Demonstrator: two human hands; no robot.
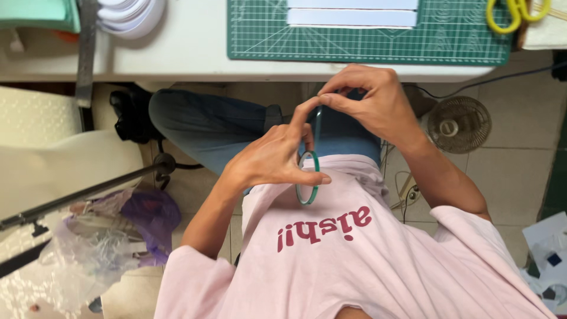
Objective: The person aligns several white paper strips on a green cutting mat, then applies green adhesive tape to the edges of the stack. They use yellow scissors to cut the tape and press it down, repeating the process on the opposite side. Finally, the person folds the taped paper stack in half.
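My left hand (273,156) holds a thin green roll of tape (308,178) over my lap, thumb under the ring and index finger raised along it. My right hand (369,100) is just above, thumb and fingertips pinched on the end of a narrow tape strip (318,121) that runs up from the roll. Both hands hover below the front edge of the white table (183,50). A green cutting mat (366,38) lies on the table with two white paper strips (352,12) on it.
Yellow-handled scissors (515,12) rest at the mat's far right corner. White tape rolls (133,15) sit at the table's left. A small fan (459,124) stands on the tiled floor. Plastic bags (112,236) and a black tripod leg (88,192) are at the left.
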